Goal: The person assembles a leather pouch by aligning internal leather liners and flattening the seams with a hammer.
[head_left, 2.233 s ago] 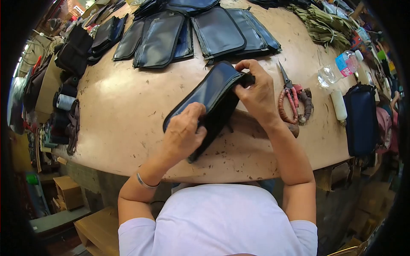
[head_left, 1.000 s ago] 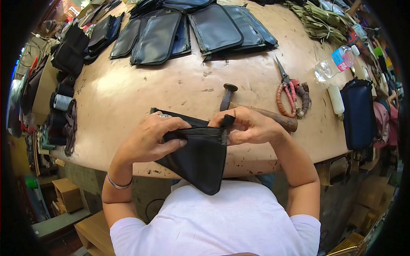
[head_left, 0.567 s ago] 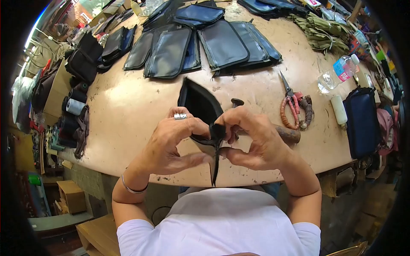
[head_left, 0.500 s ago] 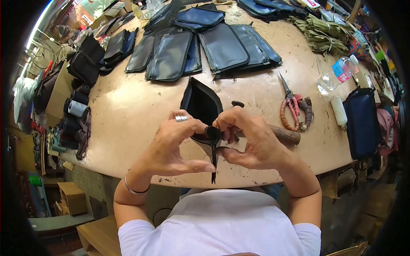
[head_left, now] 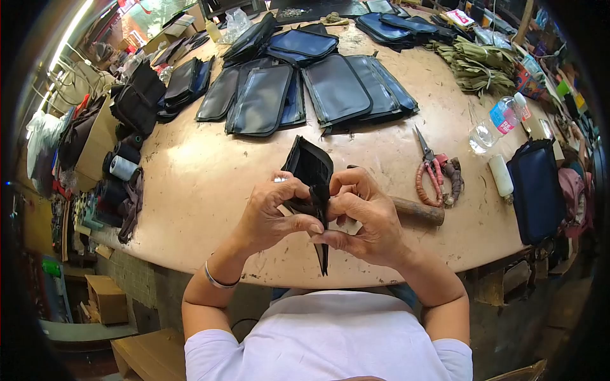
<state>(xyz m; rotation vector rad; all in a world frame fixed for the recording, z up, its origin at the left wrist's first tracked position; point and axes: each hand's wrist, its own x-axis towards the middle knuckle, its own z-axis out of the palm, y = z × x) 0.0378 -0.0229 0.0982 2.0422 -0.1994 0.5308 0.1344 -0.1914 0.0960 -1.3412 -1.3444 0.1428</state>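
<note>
A black pouch (head_left: pixel 310 160) is held upright on its edge above the near part of the table, its dark inside partly showing. My left hand (head_left: pixel 272 213) pinches its left side, thumb pointing right and a silver ring on one finger. On the other side my right hand (head_left: pixel 362 219) grips the pouch, fingers curled against the edge and thumb near my left thumb. A narrow black end of the pouch hangs below both thumbs. Just right of my right hand lies a wooden hammer handle (head_left: pixel 416 211), its other end partly hidden.
Scissors (head_left: pixel 434 168) with wrapped handles lie right of the hammer handle. Stacked dark pouches (head_left: pixel 260 98) cover the far table (head_left: pixel 190 222). A water bottle (head_left: pixel 495 124), a white roll (head_left: pixel 501 176) and a navy pouch (head_left: pixel 539 190) stand or lie right; thread spools (head_left: pixel 122 167) sit left.
My thumbs have come closer together, and my left hand has closed more around the pouch. The pouch opening looks narrower. The whole view has shifted slightly.
</note>
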